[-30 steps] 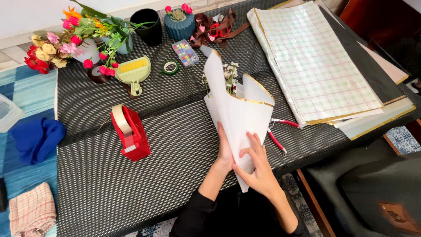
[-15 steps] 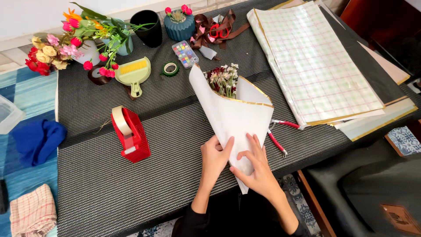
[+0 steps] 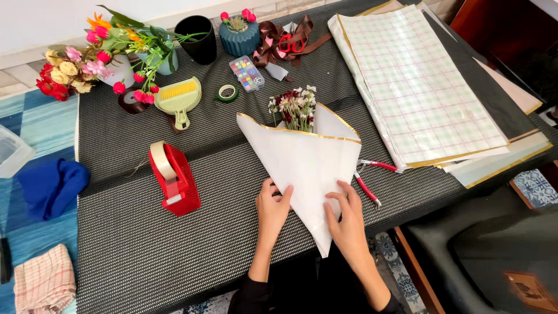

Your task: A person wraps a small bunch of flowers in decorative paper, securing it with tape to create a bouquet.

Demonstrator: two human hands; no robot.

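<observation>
Dark woven mat covers the table (image 3: 145, 261). Pale wall (image 3: 52, 23) along top edge. Blue rug (image 3: 35, 122) on floor at left, patterned tiles (image 3: 537, 186) at right. Dark chair (image 3: 494, 261) bottom right, reddish wood furniture (image 3: 494, 29) top right. Even, soft light.

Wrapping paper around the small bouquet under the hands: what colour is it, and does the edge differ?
White wrapping paper with a thin gold edge, clearest in the head view.
</observation>
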